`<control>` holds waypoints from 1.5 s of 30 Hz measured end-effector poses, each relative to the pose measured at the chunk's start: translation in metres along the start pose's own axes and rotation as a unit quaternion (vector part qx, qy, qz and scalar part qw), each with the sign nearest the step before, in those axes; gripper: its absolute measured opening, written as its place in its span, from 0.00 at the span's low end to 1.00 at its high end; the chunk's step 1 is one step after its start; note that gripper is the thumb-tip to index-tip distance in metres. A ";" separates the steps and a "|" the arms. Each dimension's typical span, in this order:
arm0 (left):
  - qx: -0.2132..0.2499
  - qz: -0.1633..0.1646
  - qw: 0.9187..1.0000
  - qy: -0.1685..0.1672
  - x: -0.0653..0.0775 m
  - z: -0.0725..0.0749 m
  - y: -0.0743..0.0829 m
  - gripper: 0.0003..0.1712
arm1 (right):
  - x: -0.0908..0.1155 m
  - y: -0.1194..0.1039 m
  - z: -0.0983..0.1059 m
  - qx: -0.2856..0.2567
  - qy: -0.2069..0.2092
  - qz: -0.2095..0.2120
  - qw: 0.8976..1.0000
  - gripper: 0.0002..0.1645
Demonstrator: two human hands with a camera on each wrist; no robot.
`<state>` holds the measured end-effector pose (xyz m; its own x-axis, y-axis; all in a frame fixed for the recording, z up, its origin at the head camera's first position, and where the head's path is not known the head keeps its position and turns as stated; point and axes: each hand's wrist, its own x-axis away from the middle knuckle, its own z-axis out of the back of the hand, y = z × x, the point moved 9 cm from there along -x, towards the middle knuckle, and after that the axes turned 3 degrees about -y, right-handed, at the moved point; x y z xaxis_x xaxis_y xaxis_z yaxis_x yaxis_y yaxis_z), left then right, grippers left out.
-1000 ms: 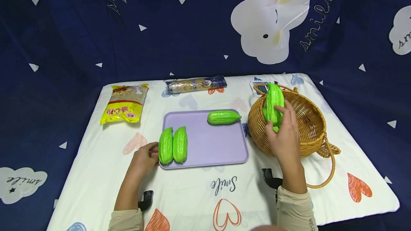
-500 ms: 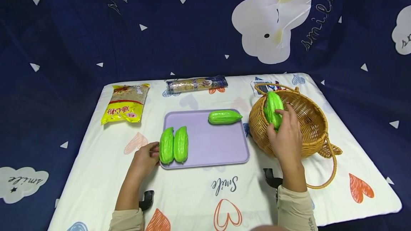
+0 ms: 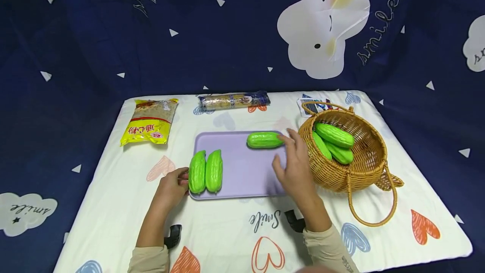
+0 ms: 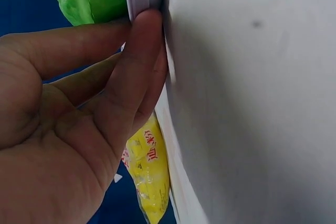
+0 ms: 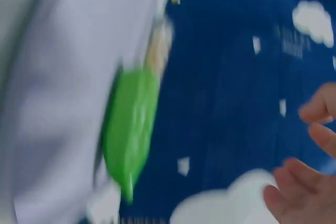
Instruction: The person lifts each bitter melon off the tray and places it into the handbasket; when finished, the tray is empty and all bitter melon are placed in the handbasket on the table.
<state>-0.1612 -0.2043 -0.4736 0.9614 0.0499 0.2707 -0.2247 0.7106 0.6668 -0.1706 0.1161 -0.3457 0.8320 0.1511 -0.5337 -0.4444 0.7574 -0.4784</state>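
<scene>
My left hand (image 3: 172,186) pinches the left rim of a lilac tray (image 3: 246,172); in the left wrist view its fingertips lie right at the tray's edge. Two green toy bitter melons, a left one (image 3: 197,172) and a right one (image 3: 214,171), lie side by side near that hand. At the back right of the tray lies another bitter melon (image 3: 263,140). My right hand (image 3: 297,167) hovers over the tray's right side, fingers spread and holding nothing, its fingertips overlapping that melon's tip. Several bitter melons (image 3: 335,135) lie inside the wicker basket (image 3: 329,180).
A yellow bag of dry food (image 3: 149,122) lies at the back left of the table. Behind the tray is a long clear packet (image 3: 233,100). A printed packet (image 3: 308,106) sits behind the basket, whose loop handle (image 3: 373,224) hangs forward onto the cloth.
My right hand has let go of a bitter melon in the basket and moved left over the tray. The left hand stays at the tray's rim.
</scene>
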 end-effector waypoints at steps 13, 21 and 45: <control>0.004 -0.001 1.000 0.002 0.000 0.000 -0.001 0.26 | 0.024 -0.067 -0.128 0.022 -0.273 0.069 0.959 0.35; 0.014 -0.007 1.000 0.004 0.000 -0.002 0.001 0.27 | 0.037 -0.065 -0.154 0.029 -0.337 0.041 0.940 0.37; 0.002 0.002 1.000 0.006 0.001 0.000 0.002 0.27 | 0.033 -0.060 -0.156 -0.068 -0.318 -0.044 0.945 0.32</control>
<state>-0.1609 -0.2027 -0.4721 0.9622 0.0607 0.2655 -0.2290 0.7082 0.6678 -0.1681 -0.0235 -0.4438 0.8797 0.4752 0.0180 -0.3673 0.7030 -0.6090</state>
